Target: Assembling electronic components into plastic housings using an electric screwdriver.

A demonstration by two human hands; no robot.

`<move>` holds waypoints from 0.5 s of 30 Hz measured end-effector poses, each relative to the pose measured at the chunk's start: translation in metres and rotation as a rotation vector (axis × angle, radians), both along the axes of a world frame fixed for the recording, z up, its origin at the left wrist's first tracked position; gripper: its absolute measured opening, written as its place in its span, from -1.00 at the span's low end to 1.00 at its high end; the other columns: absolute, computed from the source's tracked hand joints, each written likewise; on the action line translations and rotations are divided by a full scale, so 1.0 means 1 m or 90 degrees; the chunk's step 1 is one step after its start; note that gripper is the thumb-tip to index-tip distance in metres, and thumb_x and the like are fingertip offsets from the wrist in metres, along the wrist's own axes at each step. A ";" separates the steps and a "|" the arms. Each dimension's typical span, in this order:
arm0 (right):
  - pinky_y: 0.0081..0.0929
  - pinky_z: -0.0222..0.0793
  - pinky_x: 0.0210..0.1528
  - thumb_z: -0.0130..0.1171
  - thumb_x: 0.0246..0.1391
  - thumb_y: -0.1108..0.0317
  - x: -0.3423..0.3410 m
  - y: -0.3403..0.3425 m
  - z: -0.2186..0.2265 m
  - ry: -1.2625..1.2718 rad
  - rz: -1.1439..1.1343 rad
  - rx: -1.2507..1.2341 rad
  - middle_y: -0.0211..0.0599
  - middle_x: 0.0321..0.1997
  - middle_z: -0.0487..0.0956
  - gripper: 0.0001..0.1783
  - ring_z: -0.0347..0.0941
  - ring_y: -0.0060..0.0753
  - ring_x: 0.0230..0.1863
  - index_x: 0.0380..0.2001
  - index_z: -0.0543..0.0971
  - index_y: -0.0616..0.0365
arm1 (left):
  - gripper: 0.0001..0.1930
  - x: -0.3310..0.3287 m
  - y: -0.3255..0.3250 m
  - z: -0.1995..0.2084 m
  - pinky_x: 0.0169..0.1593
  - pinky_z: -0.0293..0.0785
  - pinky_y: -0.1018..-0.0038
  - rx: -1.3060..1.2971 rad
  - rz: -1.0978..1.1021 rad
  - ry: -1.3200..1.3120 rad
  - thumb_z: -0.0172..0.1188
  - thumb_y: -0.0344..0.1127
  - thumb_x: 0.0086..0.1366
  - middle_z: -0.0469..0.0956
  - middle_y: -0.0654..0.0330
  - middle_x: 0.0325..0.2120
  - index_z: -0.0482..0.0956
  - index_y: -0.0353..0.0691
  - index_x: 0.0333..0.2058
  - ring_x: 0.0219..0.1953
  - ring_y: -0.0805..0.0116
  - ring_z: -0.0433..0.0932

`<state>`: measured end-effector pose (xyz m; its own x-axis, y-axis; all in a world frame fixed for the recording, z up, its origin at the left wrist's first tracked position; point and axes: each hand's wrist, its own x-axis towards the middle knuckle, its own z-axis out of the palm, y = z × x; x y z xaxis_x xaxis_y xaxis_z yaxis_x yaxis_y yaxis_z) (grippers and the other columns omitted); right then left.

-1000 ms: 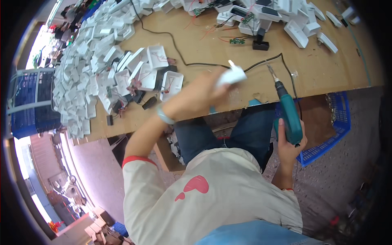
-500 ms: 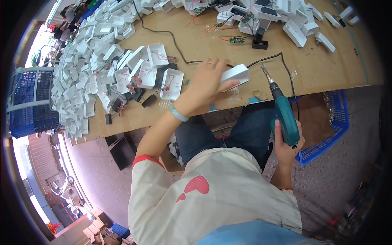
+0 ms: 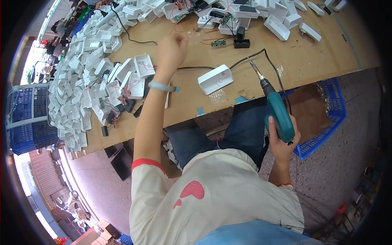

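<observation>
My right hand [image 3: 282, 141] is wrapped round a teal electric screwdriver [image 3: 280, 115], whose bit points up and left over the table's front edge. A white plastic case [image 3: 215, 79], hollow side showing, lies by itself on the cardboard-covered table [image 3: 185, 98], left of the bit. Over the table to the case's left is my left hand [image 3: 172, 50], with a pale bangle at the wrist. Its fingers curl down and are mostly hidden, so I cannot see whether they hold anything. White shells with wired circuit boards [image 3: 132, 85] lie left of that forearm, one partly covered by it.
A big heap of white shells [image 3: 87, 61] covers the table's left side. More shells [image 3: 277, 26], a green circuit board [image 3: 219, 43] and a black block [image 3: 241, 43] lie at the back. A black cable [image 3: 196, 67] crosses the table. Blue crates [image 3: 337, 110] stand right and left.
My left hand has let go of the white case and moved left and away from me. The case now lies on the table. My right hand keeps hold of the screwdriver; the view has shifted slightly.
</observation>
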<state>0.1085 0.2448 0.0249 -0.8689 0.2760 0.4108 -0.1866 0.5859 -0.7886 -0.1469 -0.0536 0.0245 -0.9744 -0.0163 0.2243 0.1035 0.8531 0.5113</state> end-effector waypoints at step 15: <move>-0.60 0.44 -0.32 0.43 0.09 0.52 0.006 -0.002 0.000 0.031 0.019 -0.011 -0.36 -0.41 0.64 -0.73 0.52 -0.61 -0.41 -0.14 0.61 0.27 | -0.87 0.082 0.015 0.053 0.04 0.52 0.51 0.827 0.041 0.340 0.24 -0.34 0.46 0.71 0.12 -0.23 0.56 -0.28 -0.17 -0.23 0.50 0.62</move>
